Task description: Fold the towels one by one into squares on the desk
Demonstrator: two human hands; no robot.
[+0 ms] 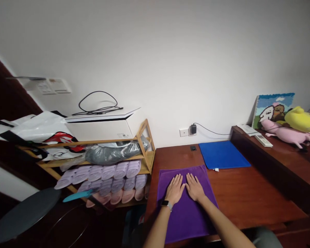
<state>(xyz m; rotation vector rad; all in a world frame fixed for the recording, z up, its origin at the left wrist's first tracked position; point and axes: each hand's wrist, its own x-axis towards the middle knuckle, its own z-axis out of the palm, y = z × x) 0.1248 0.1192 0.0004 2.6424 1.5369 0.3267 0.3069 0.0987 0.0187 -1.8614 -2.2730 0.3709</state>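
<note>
A purple cloth (186,220) lies spread on the reddish-brown wooden desk (240,193), its near edge reaching the desk's front. Both hands rest palm down on its upper half, thumbs close together. My left hand (175,189) is flat with the fingers stretched forward, and a watch (166,204) sits on that wrist. Just to its right, my right hand (195,186) also lies flat, fingers extended. Neither hand grips the cloth. Beyond them on the right, a blue cloth (224,155) lies flat with a small white tag at its near edge.
On the left stands a wooden rack (146,137) with several lilac and pink slippers (100,174), a white box (100,129) and a black cable. A raised ledge on the right holds a remote (263,140), plush toys (286,132) and a picture (274,106). A charger (193,129) is plugged into the wall.
</note>
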